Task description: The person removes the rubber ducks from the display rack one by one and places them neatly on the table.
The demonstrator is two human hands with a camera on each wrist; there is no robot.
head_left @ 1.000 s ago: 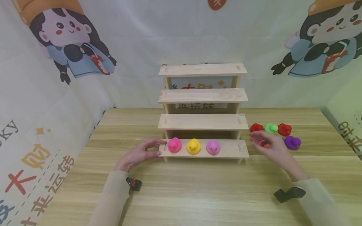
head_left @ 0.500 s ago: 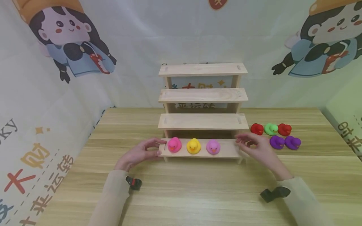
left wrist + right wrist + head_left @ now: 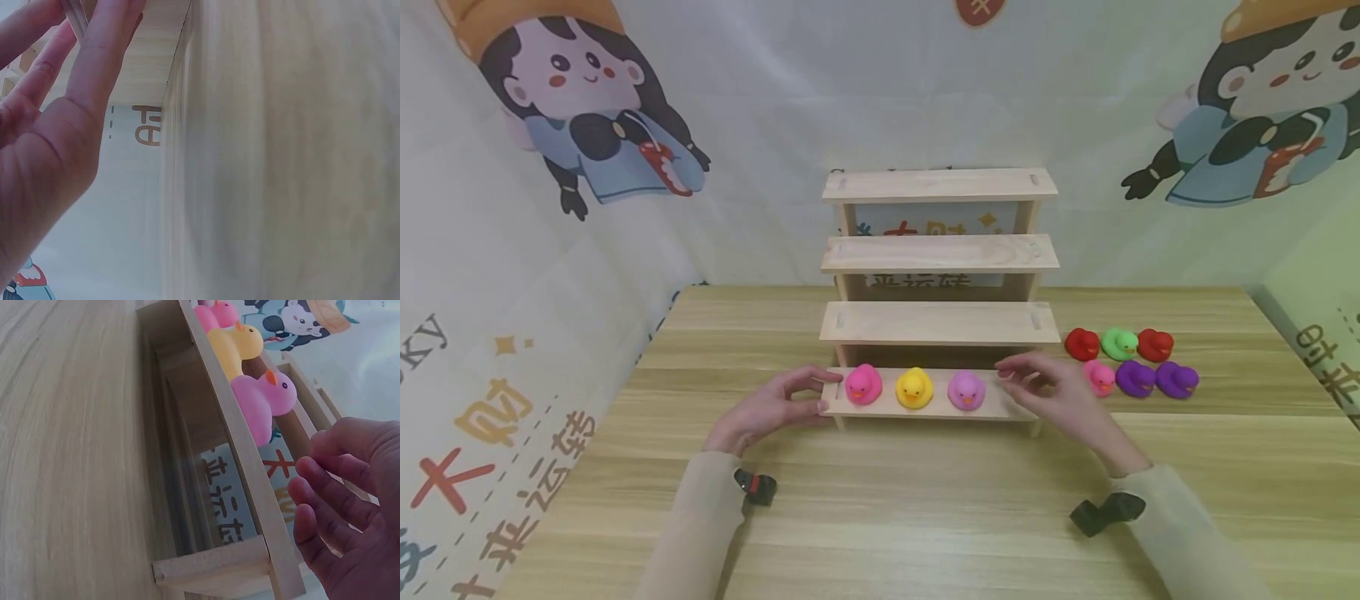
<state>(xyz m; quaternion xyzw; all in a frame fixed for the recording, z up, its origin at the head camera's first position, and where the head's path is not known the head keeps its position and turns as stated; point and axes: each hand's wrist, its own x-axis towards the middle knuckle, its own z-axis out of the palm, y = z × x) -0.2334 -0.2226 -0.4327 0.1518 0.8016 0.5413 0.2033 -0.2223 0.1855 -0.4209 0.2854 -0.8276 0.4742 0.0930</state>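
A wooden stepped shelf (image 3: 940, 323) stands on the table. On its lowest step sit a pink rubber duck (image 3: 863, 384), a yellow rubber duck (image 3: 914, 388) and a light purple rubber duck (image 3: 966, 390). My left hand (image 3: 771, 408) grips the left end of that step, thumb in front. Over the step's right end is my right hand (image 3: 1052, 392), fingers loosely bent and nothing between them. In the right wrist view, its fingertips (image 3: 304, 467) are a short way from the light purple duck (image 3: 262, 403).
Right of the shelf, two red ducks (image 3: 1082, 343), a green duck (image 3: 1120, 343), two dark purple ducks (image 3: 1135, 378) and a small pink duck (image 3: 1101, 377) sit on the table (image 3: 925, 517). A printed cloth (image 3: 760, 125) hangs behind.
My right hand has moved left from the loose ducks to above the lowest step, uncovering the dark purple and small pink ducks. My left hand stays on the shelf end.
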